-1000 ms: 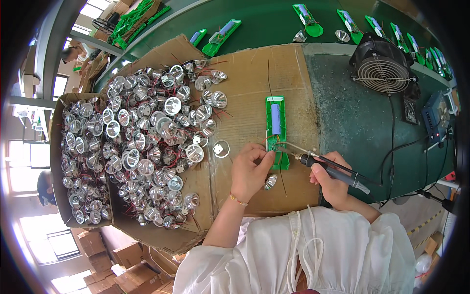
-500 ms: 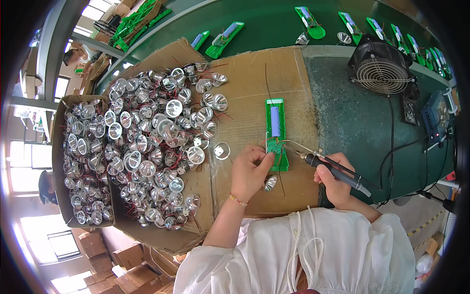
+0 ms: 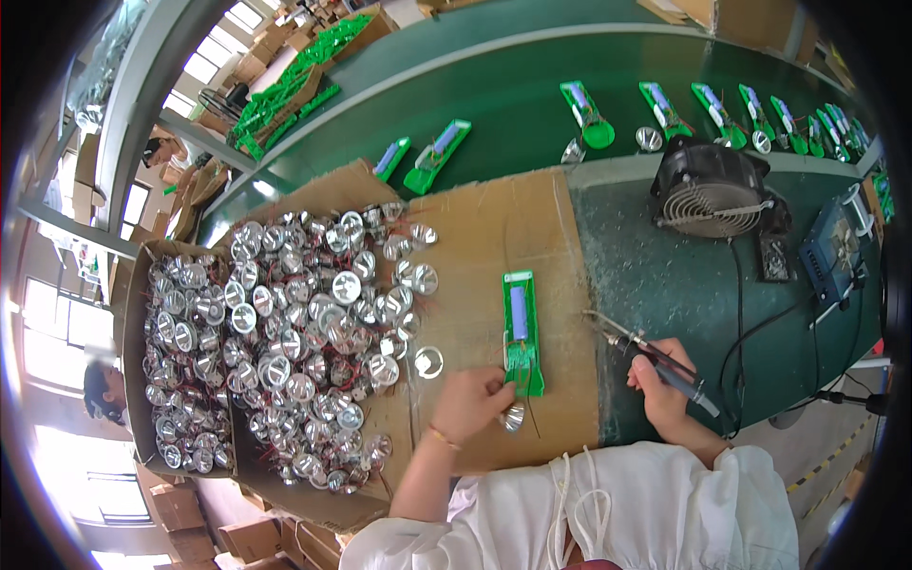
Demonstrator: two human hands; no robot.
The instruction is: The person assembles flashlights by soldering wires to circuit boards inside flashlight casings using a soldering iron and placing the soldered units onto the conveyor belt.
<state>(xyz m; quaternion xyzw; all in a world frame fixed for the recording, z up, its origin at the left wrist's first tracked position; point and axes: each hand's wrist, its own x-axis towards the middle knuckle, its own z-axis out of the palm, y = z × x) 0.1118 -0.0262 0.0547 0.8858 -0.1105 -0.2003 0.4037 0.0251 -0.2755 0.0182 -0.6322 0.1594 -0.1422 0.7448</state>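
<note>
A green plastic flashlight housing (image 3: pixel 536 378) lies on the cardboard before me, with a blue cylindrical battery (image 3: pixel 519 313) and a small green circuit board (image 3: pixel 519 355) in it. My left hand (image 3: pixel 469 403) is closed at the housing's lower left edge; whatever its fingertips pinch is hidden. Just beside those fingers lies a silvery reflector cup (image 3: pixel 514 417). To the right, my right hand (image 3: pixel 663 388) grips a soldering iron (image 3: pixel 686 384) like a pen. Its tip points up and left, apart from the housing, over the cardboard's right edge.
Reflector cups with red wires (image 3: pixel 323 332) fill an open carton and a cardboard tray at left. A black fan (image 3: pixel 712 195) and a blue soldering station (image 3: pixel 838 242) stand at right, with cables across the green bench. More green housings (image 3: pixel 589 119) line the far surface.
The iron's tip has left the circuit board and moved right. My left hand has shifted down toward the loose reflector cup. The view has tilted, so the bench sits lower in the picture.
</note>
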